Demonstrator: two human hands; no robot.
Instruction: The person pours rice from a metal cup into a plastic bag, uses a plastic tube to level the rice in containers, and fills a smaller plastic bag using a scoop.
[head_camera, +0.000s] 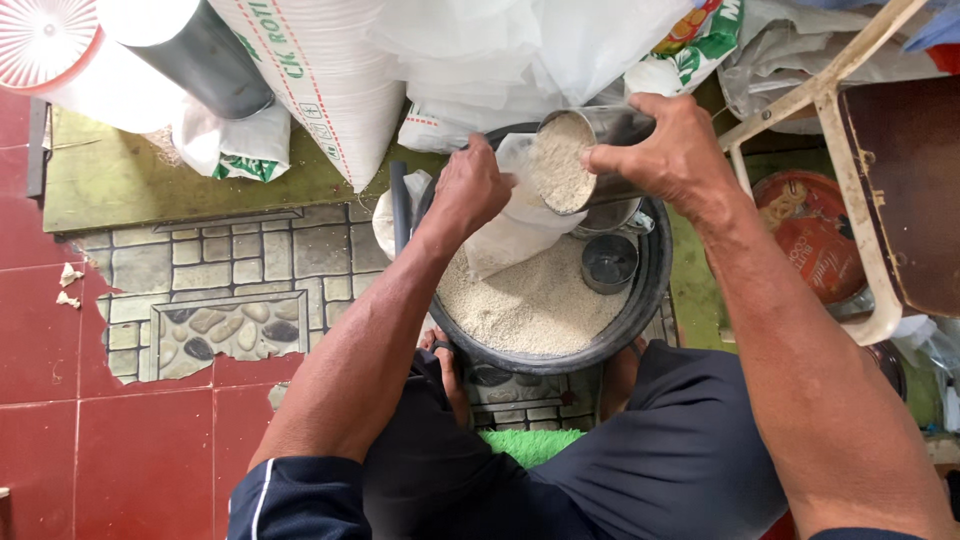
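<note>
My right hand (672, 150) grips a metal cup (580, 160) full of pale grain, tilted toward a clear plastic bag (515, 225). My left hand (470, 185) pinches the bag's mouth open just left of the cup. Both hands hover over a black round tub (650, 290) holding a layer of the same grain. A smaller dark metal cup (609, 263) stands in the grain at the tub's right side. A second metal vessel (612, 214) lies partly hidden under the tilted cup.
Large white sacks (330, 80) and plastic bags lean behind the tub. A grey cylinder (205, 60) stands at the back left. A wooden stool frame (850, 190) and a round red tin (812, 235) are at the right. Red floor tiles (140, 450) lie at the left.
</note>
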